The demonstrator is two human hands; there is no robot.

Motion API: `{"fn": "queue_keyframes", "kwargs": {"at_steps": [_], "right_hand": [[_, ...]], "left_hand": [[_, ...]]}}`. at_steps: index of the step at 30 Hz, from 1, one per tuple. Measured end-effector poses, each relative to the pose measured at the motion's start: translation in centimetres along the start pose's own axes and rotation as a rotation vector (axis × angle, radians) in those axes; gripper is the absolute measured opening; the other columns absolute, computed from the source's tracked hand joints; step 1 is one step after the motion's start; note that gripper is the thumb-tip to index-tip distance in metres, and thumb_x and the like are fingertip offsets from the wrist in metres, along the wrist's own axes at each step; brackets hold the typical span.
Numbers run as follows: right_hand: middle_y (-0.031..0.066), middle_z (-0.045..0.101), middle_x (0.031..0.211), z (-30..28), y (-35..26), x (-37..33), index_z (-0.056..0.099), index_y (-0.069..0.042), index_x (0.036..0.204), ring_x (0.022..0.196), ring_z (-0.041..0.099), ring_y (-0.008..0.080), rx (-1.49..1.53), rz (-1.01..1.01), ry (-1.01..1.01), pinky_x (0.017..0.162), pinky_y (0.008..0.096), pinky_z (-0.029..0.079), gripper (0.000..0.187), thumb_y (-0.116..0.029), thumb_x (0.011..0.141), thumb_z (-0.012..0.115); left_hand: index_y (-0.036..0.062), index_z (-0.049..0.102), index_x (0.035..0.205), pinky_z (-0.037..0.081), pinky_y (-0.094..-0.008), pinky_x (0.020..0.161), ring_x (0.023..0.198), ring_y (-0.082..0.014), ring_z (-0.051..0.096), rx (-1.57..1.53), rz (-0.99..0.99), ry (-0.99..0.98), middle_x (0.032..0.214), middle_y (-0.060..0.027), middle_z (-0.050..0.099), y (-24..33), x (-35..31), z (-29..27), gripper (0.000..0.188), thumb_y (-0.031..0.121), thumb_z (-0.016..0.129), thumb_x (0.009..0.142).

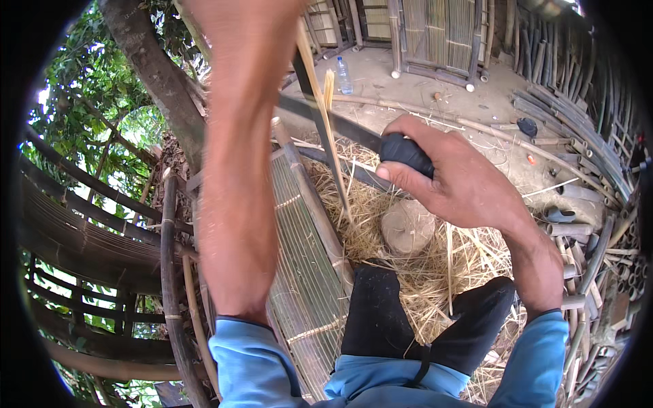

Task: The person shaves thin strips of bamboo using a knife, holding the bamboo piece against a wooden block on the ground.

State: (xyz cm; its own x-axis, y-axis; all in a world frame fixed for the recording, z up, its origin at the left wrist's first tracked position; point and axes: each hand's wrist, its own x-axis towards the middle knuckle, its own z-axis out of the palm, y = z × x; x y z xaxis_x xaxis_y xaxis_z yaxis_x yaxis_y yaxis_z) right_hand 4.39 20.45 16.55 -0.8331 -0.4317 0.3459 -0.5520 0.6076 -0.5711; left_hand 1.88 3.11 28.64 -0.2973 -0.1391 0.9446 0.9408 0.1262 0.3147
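My right hand [452,173] is wrapped round the black handle of a large knife [357,134], its blade pointing left. The blade crosses a long bamboo strip [332,153], which has a dark outer side and a pale split inner side. The strip slants from the top of the view down to the shavings. My left forearm reaches up on the left; my left hand [248,10] is blurred and cut off by the top edge, its fingers hidden. Below the knife stands a round wooden block [408,228] between my knees.
Pale bamboo shavings [371,231] cover the ground around the block. A slatted bamboo panel [303,265] lies to the left. A plastic bottle [345,76] stands farther back. Bamboo poles [578,132] are piled on the right. A tree trunk [146,61] rises at the upper left.
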Motion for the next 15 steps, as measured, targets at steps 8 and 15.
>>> {"fn": "queue_keyframes", "kwargs": {"at_steps": [8,15], "right_hand": [[0.0267,0.067,0.077,1.9,3.2,1.0,0.055,0.005,0.113,0.075,0.070,0.0414,-0.075,0.157,-0.090,0.068,0.0514,0.052,0.036,-0.027,0.099,0.062],[0.0246,0.066,0.071,1.1,6.9,2.9,0.056,0.004,0.108,0.064,0.069,0.0355,-0.449,0.141,0.100,0.059,0.0476,0.053,0.032,-0.025,0.098,0.064]], "left_hand": [[0.0008,0.074,0.080,0.030,-0.0256,0.052,0.056,-0.0016,0.040,-0.042,-0.043,0.201,0.062,0.0080,0.053,-6.9,0.1,4.2,0.020,0.018,0.071,0.091],[0.0008,0.071,0.081,0.032,-0.0263,0.051,0.054,-0.0036,0.041,-0.149,0.055,0.225,0.060,0.0072,0.050,-7.5,-2.4,1.7,0.021,0.019,0.069,0.090]]}}
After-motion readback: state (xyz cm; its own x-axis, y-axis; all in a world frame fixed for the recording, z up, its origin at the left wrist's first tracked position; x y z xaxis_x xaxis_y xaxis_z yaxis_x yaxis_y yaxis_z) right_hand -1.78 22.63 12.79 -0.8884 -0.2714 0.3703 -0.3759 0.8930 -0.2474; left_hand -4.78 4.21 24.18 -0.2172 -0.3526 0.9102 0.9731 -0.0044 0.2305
